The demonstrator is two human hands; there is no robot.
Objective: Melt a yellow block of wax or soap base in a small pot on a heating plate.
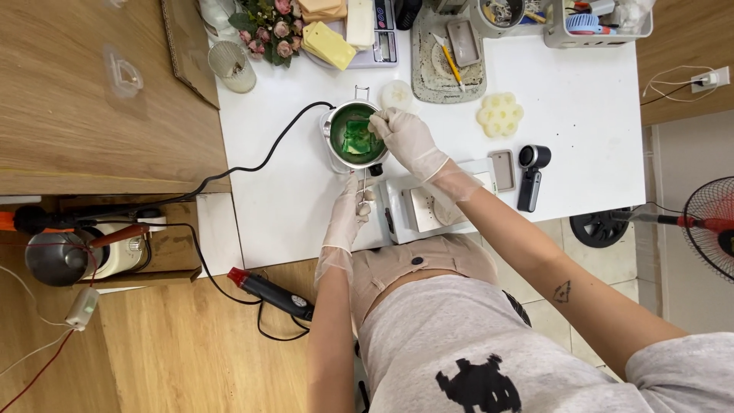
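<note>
Green liquid with darker lumps fills the small metal melting pot [353, 138] on the white table [581, 107], seen from the head camera. The gloved right hand [407, 140] is closed over the pot's rim at its right edge, pinching something too small to make out. The gloved left hand [350, 214], just below the pot, closes around the pot's thin handle, whose long axis runs from the pot towards the person. A black cord [260, 164] leaves the pot to the left. Right of the grip lie a pale flower-shaped mould [500, 115] and a black handheld device [531, 176]; a white scale [417, 208] sits under the right wrist, partly hidden.
</note>
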